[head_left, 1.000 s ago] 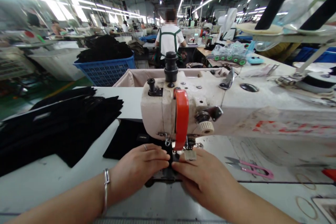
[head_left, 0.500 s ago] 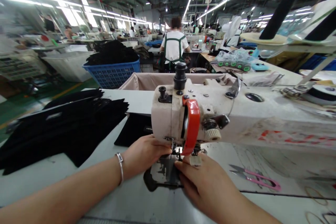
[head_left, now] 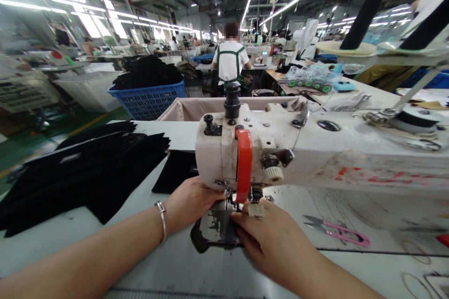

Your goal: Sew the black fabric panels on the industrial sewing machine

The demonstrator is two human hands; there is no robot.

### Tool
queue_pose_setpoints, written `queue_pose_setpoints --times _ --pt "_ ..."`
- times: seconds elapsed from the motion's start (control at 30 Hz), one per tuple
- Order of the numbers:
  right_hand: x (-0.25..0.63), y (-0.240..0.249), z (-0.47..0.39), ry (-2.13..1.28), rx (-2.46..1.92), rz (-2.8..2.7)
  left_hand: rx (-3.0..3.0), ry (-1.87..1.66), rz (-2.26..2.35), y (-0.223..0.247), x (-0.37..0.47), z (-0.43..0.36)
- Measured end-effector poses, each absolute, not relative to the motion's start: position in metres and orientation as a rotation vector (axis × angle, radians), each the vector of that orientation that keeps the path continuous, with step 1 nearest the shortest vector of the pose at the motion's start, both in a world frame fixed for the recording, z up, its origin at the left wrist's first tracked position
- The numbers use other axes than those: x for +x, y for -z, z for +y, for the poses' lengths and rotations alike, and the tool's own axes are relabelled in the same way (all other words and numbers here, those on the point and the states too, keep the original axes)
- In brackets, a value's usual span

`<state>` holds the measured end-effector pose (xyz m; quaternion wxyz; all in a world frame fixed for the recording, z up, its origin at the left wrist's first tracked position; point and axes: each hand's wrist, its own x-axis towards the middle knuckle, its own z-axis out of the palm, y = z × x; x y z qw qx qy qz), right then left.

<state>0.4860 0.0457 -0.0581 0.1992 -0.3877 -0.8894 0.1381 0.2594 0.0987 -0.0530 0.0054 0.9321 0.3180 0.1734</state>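
Both hands (head_left: 187, 205) resting at the sewing machine (head_left: 211, 156), close to the needle area (head_left: 237, 206).
Left hand's fingers are bending in on the left, right hand's (head_left: 277, 231) are curling just right; cannot tell whether either is gripping fabric. Black cloth (head_left: 172, 174) is lying beyond the left hand, partly hidden behind the machine head; dark stack (head_left: 105, 168) farther left, pink snips (head_left: 351, 236) right. Risk: fingertips are sitting near the needle, so slipping could cause a prick; uneven pulling could skew the cloth.
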Motion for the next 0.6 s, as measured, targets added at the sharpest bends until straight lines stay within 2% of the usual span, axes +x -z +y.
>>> queue_pose_setpoints --times 0.3,0.47,0.6 --pt "0.488 0.06 0.043 -0.392 -1.047 -2.473 2.868 -0.357 1.2 0.036 0.282 0.067" --pt "0.489 0.061 0.042 -0.389 -0.994 -2.497 2.508 -0.255 1.146 0.011 0.274 0.069" --pt "0.491 0.062 0.044 -0.372 -0.978 -2.542 2.561 -0.268 1.15 0.019 0.258 0.055"
